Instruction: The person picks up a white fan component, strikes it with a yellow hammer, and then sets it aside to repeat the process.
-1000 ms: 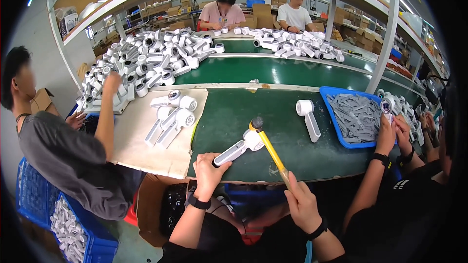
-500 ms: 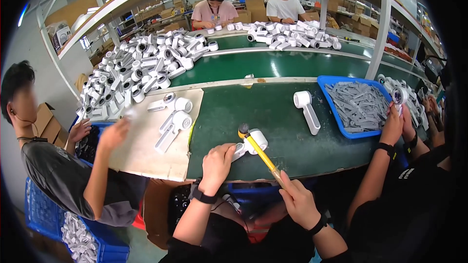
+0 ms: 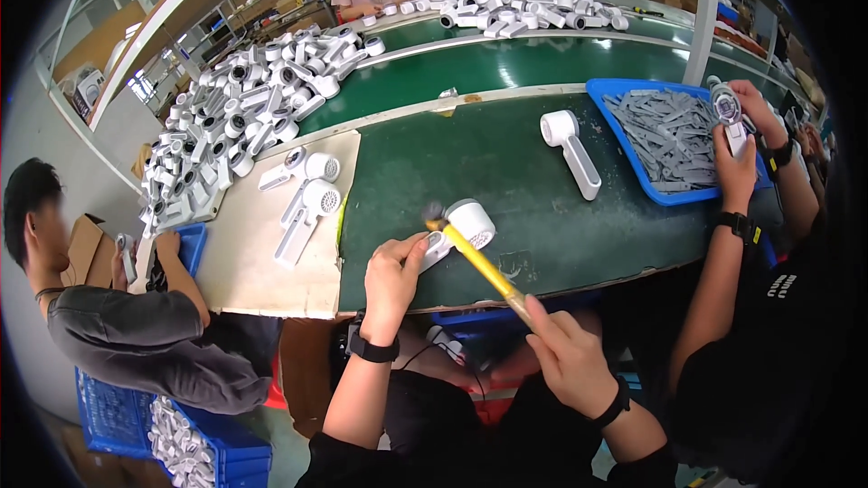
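My left hand [image 3: 391, 278] grips the handle end of a white fabric shaver [image 3: 472, 221] lying on the green work table, its round perforated head pointing away to the right. In my right hand [image 3: 571, 360] is a hammer [image 3: 485, 264] with a yellow handle. The dark hammer head is over the shaver's neck, just beyond my left fingertips; whether it touches cannot be made out. Another white shaver [image 3: 571, 154] lies farther off to the right. Several more [image 3: 309, 208] rest on the cardboard sheet at left.
A blue tray [image 3: 624, 163] of grey strips stands at right, near a co-worker's hands [image 3: 737, 140] holding a shaver. Shavers are heaped [image 3: 240, 113] at far left beside the conveyor belt [image 3: 506, 63]. Another co-worker [image 3: 127, 325] sits at left; two people are across the belt.
The whole view has shifted. The hammer stays over the shaver held by my left hand. The left co-worker's hand has drawn back from the cardboard; the right co-worker's hands are now by the tray's far corner.
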Tool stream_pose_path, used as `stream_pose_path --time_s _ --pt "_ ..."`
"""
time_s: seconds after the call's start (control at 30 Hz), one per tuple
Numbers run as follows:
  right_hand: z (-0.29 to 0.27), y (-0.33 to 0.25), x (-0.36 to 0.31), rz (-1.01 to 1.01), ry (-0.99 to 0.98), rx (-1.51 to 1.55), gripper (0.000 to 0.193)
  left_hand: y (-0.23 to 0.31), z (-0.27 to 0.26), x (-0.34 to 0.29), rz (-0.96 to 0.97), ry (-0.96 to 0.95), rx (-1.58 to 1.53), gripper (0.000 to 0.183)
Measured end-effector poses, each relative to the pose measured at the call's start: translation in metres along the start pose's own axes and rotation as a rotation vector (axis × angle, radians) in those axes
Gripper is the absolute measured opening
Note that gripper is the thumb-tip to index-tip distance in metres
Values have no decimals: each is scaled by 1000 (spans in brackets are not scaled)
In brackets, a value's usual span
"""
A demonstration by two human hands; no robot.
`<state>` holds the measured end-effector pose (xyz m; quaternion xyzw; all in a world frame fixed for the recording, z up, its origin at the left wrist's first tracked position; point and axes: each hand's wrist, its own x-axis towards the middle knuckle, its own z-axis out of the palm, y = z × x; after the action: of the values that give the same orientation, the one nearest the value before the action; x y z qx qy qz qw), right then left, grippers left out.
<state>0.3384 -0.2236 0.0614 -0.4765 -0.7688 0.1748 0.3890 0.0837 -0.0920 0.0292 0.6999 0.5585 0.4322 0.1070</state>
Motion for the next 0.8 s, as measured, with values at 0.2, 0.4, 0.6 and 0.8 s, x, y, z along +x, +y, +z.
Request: stream_pose_path --time_s 0.2,0.4,0.6,0.8 --pt "11 11 -5 71 -40 -19 52 4 0 -2 25 -8 33 23" --pt "1 10 -10 87 56 166 55 11 -20 11 204 -188 109 22" --pt "10 20 -35 198 115 320 54 28 -37 36 309 -437 168 22" --pt "14 27 -45 252 148 347 54 40 -43 57 303 -639 239 22"
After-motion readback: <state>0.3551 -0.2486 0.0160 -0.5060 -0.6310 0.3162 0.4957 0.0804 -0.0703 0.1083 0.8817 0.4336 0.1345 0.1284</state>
